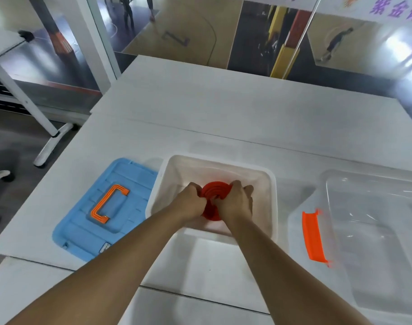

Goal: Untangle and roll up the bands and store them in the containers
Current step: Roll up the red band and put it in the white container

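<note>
A red band (215, 192), wound into a tight roll, sits upright inside the white translucent container (174, 170) at the middle of the table. My left hand (190, 202) grips the roll's left side with curled fingers. My right hand (235, 202) grips its right side, fingers wrapped over the top edge. Both hands are down inside the container. The lower part of the roll is hidden between my hands.
A blue lid (83, 226) with an orange handle (110, 204) lies flat to the left of the container. A clear container (376, 231) with an orange latch (314, 238) stands at the right. The white table (223, 109) stretches behind; a glass wall lies beyond.
</note>
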